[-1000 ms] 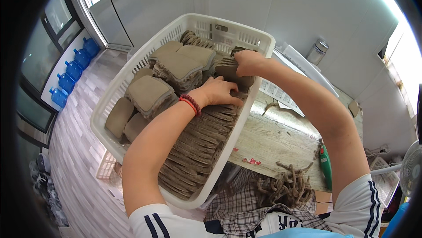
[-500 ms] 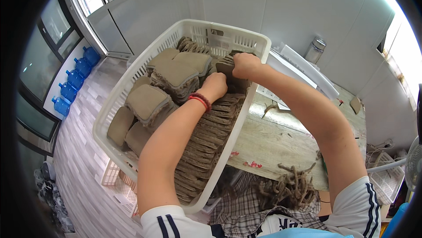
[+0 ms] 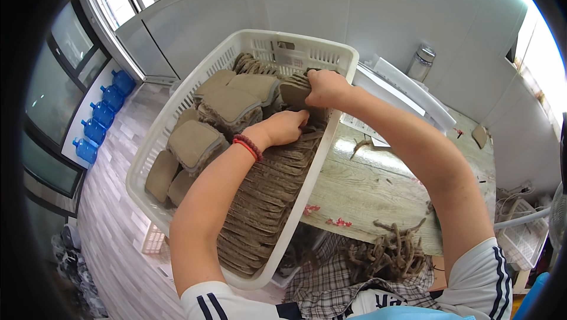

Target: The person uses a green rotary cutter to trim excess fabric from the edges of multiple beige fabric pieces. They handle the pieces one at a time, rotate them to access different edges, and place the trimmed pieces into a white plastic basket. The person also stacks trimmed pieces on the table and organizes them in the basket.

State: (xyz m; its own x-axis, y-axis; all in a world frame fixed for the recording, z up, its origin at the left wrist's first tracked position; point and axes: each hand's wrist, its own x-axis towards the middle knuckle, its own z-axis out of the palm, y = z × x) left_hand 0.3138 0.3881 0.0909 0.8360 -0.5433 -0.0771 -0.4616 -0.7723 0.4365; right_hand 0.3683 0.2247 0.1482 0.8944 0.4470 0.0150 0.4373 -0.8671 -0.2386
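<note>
A white plastic basket [image 3: 283,249] holds many tan fabric pads with fuzzy brown pile. Stacks of them [image 3: 233,107] lie flat on its left side, while a long row [image 3: 260,202] stands on edge along the right wall. My left hand [image 3: 286,126], a red and a dark bracelet on its wrist, is closed at the far end of that row, its fingertips partly sunk among the pads. In the far right corner my right hand [image 3: 328,90] is closed on the edge of an upright bunch of pads [image 3: 295,90].
Right of the basket is a wooden-topped table [image 3: 354,196] with papers [image 3: 407,98], a steel flask [image 3: 422,62] and fuzzy scraps. A heap of fuzzy brown strips [image 3: 387,249] rests at my lap. Blue water bottles [image 3: 101,112] line the left wall.
My left hand has drawn back a little, away from the right hand, to the end of the upright row. The right hand has shifted slightly left and stays on the bunch.
</note>
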